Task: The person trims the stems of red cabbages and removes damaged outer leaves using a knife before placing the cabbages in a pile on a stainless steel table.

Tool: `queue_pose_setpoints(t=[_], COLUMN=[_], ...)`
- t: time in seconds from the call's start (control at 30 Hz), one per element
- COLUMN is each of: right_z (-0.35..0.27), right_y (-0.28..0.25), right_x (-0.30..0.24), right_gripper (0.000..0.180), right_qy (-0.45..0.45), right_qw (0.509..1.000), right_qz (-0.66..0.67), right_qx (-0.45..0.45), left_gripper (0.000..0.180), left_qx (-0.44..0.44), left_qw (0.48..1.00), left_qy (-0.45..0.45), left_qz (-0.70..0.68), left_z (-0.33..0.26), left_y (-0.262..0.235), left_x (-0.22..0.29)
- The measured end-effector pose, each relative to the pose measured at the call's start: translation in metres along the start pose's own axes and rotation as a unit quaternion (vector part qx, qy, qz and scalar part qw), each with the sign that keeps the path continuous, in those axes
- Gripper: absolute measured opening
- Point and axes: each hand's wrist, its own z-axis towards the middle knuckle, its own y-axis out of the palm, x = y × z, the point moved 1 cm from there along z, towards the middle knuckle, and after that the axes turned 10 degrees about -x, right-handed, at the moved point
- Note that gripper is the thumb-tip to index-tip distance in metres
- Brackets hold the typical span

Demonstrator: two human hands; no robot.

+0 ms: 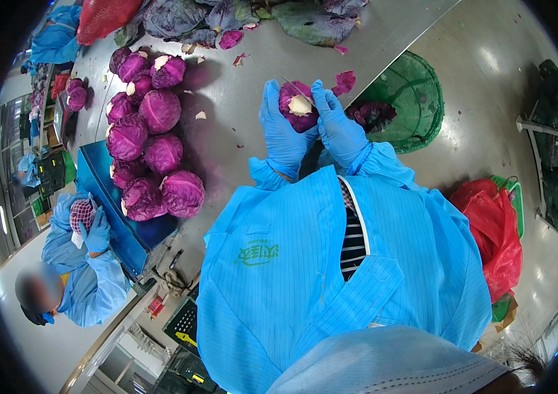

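My left hand (283, 134), in a blue glove, cups a purple cabbage (304, 122) from the left and below. The cabbage's pale cut stem end faces up. At its right side is my right hand (341, 128), also gloved, closed round a knife (299, 90). The thin blade lies across the top of the cabbage, by the stem; the handle is hidden in my fingers. Just beyond my right fingers is a loose purple leaf (344, 83) at the table's edge.
Several purple cabbages (160, 111) stand in a cluster on the metal table (229, 85), left of my hands, beside a blue chute (111, 210). Dark outer leaves (174, 18) lie at the back. Right of the table is a green basket (423, 98) with leaves inside. A co-worker (85, 262) is at far left.
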Motion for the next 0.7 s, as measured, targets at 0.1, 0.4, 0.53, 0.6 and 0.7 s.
queue_pose_setpoints(t=[0.1,0.4,0.53,0.6,0.7], right_z=[0.003,0.001,-0.001,-0.008,-0.009], right_y=[0.004,0.000,-0.005,-0.024,-0.021], right_x=[0.000,-0.004,-0.010,-0.037,-0.026], right_gripper=[0.076,0.074,0.071,0.068,0.065], right_qy=[0.002,0.015,0.029,0.093,0.054], right_qw=[0.999,0.999,0.998,0.994,0.993], right_qz=[-0.026,-0.012,-0.048,-0.059,-0.104], right_qx=[0.022,0.030,0.019,-0.017,-0.002], left_gripper=[0.099,0.096,0.096,0.098,0.100], left_qx=[0.010,0.021,0.026,0.019,0.012], left_qw=[0.999,0.997,0.996,0.998,0.997], left_qy=[0.008,0.045,0.057,0.036,0.039], left_qz=[0.044,0.059,0.067,0.053,0.064], left_z=[0.000,0.000,-0.001,0.002,-0.001], left_y=[0.000,0.001,0.000,0.002,0.002], left_x=[0.001,0.003,0.003,-0.001,0.004])
